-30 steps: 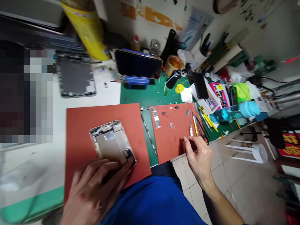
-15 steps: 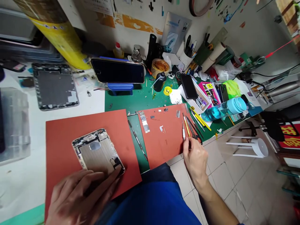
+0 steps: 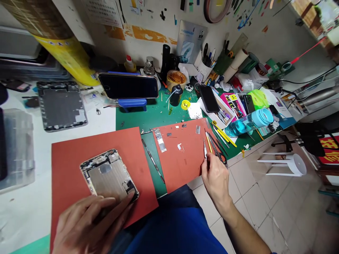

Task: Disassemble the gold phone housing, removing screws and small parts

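An opened phone housing [image 3: 108, 178] with a silvery inside lies tilted on the left red mat [image 3: 66, 169]. My left hand [image 3: 92, 222] rests over its lower edge, fingers stretched out, one fingertip at the black lower corner. At the right red mat's edge [image 3: 172, 176], my right hand [image 3: 215, 174] has its fingers closed on the end of a silver tool [image 3: 204, 150]. Beside that tool lie a yellow tool [image 3: 208, 143] and dark scissors [image 3: 218, 153]. Small parts and a silvery strip [image 3: 160, 140] are on the right mat.
Between the mats lies a metal pry tool [image 3: 153, 160]. A phone on a blue stand [image 3: 129, 86], a small black bottle [image 3: 176, 95] and a blue water bottle [image 3: 250, 122] stand behind. A dark phone housing [image 3: 62, 106] lies at the left, near a clear box [image 3: 18, 148].
The whole view has shifted slightly, with the wall showing more. Both hands keep nearly the same places over the housing and at the silver tool.
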The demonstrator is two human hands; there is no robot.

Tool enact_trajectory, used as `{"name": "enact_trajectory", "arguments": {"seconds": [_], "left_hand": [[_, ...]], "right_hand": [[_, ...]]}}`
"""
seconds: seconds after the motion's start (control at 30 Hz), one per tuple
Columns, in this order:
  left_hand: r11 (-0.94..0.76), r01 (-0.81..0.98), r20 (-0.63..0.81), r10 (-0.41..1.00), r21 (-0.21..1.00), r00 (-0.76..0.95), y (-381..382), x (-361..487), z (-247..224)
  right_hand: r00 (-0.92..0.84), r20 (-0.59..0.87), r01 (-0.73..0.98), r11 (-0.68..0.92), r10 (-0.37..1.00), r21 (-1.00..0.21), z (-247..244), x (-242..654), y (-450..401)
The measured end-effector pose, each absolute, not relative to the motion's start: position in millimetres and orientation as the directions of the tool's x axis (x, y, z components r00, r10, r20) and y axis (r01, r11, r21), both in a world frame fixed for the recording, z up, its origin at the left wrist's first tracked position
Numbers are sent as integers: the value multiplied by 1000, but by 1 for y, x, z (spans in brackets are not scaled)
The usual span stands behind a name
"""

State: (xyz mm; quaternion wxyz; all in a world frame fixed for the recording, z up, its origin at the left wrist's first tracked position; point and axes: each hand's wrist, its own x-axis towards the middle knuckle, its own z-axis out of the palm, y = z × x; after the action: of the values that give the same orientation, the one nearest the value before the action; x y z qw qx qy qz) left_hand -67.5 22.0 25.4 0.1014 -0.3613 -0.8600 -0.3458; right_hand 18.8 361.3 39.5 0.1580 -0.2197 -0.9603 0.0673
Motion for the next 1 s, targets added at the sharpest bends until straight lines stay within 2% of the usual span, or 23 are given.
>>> {"name": "enact_trajectory", "arguments": {"seconds": [0.13, 0.27, 0.4, 0.53, 0.77, 1.0], "left_hand": [[493, 731, 455, 575, 471, -680, 25, -69, 27], [498, 734, 444, 586, 462, -677, 23, -68, 24], [507, 722, 422, 589, 471, -689, 20, -66, 21], [510, 732, 433, 591, 452, -680, 21, -66, 23], [521, 730, 443, 581, 442, -683, 23, -65, 26], [504, 705, 419, 573, 498, -705, 21, -62, 28]], "right_hand": [[-822, 340, 381, 885, 457, -269, 64, 30, 361], [-696, 442, 341, 802, 566, -489, 90, 35, 360], [-611, 416, 330, 694, 674, -640, 84, 21, 365], [-603, 363, 266, 609, 710, -748, 63, 9, 375], [-639, 332, 153, 538, 694, -829, 50, 22, 361], [-635, 373, 107, 555, 676, -825, 41, 20, 353]]}}
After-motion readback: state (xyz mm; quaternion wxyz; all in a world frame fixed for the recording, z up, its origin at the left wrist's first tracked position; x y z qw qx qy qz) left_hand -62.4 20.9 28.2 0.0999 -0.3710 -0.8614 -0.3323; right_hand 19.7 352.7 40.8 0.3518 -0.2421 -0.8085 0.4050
